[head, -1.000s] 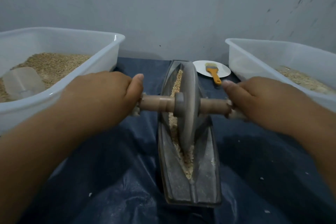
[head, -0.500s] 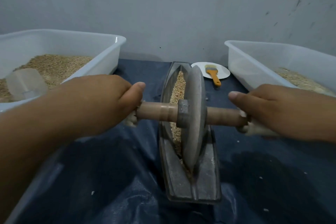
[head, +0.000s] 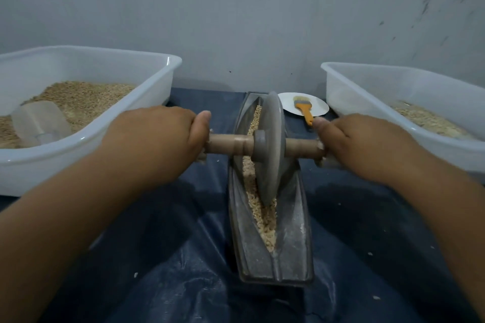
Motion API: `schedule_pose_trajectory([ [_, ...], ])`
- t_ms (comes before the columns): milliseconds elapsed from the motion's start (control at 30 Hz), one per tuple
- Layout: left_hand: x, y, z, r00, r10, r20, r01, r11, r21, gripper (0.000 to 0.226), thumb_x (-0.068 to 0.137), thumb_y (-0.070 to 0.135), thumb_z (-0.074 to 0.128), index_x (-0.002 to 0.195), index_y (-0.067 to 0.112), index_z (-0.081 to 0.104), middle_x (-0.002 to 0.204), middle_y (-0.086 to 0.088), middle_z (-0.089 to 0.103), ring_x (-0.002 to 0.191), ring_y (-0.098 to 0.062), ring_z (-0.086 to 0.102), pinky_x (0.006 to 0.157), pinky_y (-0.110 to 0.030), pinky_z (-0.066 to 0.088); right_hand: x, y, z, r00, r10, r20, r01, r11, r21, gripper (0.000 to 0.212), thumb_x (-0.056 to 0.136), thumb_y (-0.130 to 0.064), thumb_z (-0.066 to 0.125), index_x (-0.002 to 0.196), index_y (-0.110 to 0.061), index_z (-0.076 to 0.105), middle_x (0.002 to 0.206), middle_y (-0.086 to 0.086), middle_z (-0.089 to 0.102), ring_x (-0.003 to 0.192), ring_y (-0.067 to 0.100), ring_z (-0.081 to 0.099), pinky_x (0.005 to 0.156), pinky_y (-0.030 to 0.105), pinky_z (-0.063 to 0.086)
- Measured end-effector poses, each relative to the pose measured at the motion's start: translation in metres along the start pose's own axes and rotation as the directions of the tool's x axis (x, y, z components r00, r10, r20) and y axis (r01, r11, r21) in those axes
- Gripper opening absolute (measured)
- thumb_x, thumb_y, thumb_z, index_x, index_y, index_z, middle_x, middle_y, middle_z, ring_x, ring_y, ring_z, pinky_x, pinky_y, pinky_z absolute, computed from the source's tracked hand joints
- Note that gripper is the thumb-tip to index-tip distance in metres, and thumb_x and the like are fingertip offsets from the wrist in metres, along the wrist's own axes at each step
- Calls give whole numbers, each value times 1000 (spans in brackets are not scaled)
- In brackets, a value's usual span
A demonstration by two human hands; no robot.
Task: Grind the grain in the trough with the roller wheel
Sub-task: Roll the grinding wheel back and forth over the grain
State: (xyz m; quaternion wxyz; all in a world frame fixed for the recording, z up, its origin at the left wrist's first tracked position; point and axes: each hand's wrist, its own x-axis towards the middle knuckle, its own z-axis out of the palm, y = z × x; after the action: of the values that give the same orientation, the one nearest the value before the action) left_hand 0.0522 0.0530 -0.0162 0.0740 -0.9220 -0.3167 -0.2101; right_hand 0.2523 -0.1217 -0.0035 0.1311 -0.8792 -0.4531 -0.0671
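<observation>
Item: grinding set, in use. Trough (head: 288,249), grey metal, boat-shaped, lies lengthwise away from me on a dark blue sheet (head: 162,283). Grain (head: 265,220), tan, partly broken, lines the groove, heaped toward the near end and showing again beyond the wheel. Roller wheel (head: 270,149), grey disc, stands on edge in the groove at about mid-length, its wooden axle (head: 231,145) level across the trough. My left hand (head: 160,139) is curled round the left end of the axle, thumb on top; my right hand (head: 359,144) wraps the right end likewise. Step in hand, as I judge it: a rolling pass along the groove, with the near heap not yet fine. Next move calls for even downward pressure from both hands, axle kept level so the disc stays in the groove, and a stroke toward me through the near heap without pushing grain over the end. Also present: left tub (head: 147,102) of whole grain with a clear scoop (head: 39,123); right tub (head: 367,94) with paler grain; white plate (head: 319,109) bearing an orange-handled brush (head: 304,110).
</observation>
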Motion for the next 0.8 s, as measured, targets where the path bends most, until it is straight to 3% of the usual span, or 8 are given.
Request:
schedule_pose_trajectory([
  [100, -8, -11, -11, 998, 61, 32, -61, 998, 21, 46, 94, 48, 19, 65, 30, 50, 63, 6, 49, 57, -5, 45, 50, -25, 28, -16, 1, -21, 961, 12, 277, -52, 989, 137, 66, 86, -65, 23, 66, -18, 64, 49, 2, 63, 44, 10, 56, 57, 32, 38],
  [167, -9, -16, -15, 995, 89, 36, -89, 996, 22, 44, 97, 46, 25, 65, 30, 50, 61, 5, 50, 55, -6, 45, 48, -23, 27, -23, -1, -28, 940, 4, 341, -53, 990, 134, 63, 84, -67, 21, 67, -26, 66, 49, 0, 63, 40, 8, 55, 56, 31, 37],
  [233, -9, -14, -7, 990, 124, -63, -123, 992, 24, 39, 97, 42, 31, 66, 27, 51, 60, 6, 49, 52, -5, 40, 47, -23, 27, -20, -2, -21, 973, 0, 232, -28, 993, 117, 67, 87, -65, 21, 63, -20, 65, 48, 1, 62, 43, 10, 55, 56, 31, 37],
  [367, 4, -4, 15, 993, 42, -113, -34, 997, 68, 31, 97, 36, 30, 90, 21, 56, 68, 2, 52, 58, -19, 50, 55, -32, 41, -8, -7, 10, 956, -33, -291, 6, 996, -94, 59, 97, -52, 20, 66, -21, 60, 61, 2, 57, 61, 26, 51, 57, 36, 35],
  [467, 8, 1, 20, 994, 45, -98, -31, 991, 133, 18, 99, 26, 38, 112, 18, 48, 78, 0, 52, 72, -25, 58, 62, -39, 51, 2, -8, 20, 913, -100, -395, 49, 989, -139, 54, 101, -41, 25, 75, -15, 65, 67, 9, 61, 67, 35, 55, 63, 42, 42],
  [567, 6, -3, 14, 996, 72, -47, -67, 992, 103, 34, 96, 36, 20, 114, 23, 46, 84, 3, 55, 74, -20, 56, 64, -35, 48, 3, -4, 11, 969, -85, -233, 61, 992, -106, 58, 99, -49, 20, 66, -22, 59, 64, 4, 58, 68, 28, 55, 64, 38, 42],
  [733, -7, -12, -12, 995, 66, 77, -61, 996, -67, 54, 86, 52, 11, 66, 26, 53, 62, 3, 51, 57, -9, 48, 52, -28, 31, -14, 5, -16, 989, -6, 150, -8, 996, 90, 68, 87, -64, 21, 65, -16, 64, 50, -1, 63, 47, 11, 56, 56, 32, 40],
  [800, -7, -13, -12, 993, 29, 114, -15, 992, -126, 57, 86, 55, 14, 61, 25, 57, 59, 2, 54, 56, -9, 51, 51, -25, 31, -19, 4, -18, 992, -28, 120, 21, 998, 65, 71, 84, -67, 18, 65, -17, 65, 49, -2, 62, 46, 10, 55, 56, 31, 41],
])
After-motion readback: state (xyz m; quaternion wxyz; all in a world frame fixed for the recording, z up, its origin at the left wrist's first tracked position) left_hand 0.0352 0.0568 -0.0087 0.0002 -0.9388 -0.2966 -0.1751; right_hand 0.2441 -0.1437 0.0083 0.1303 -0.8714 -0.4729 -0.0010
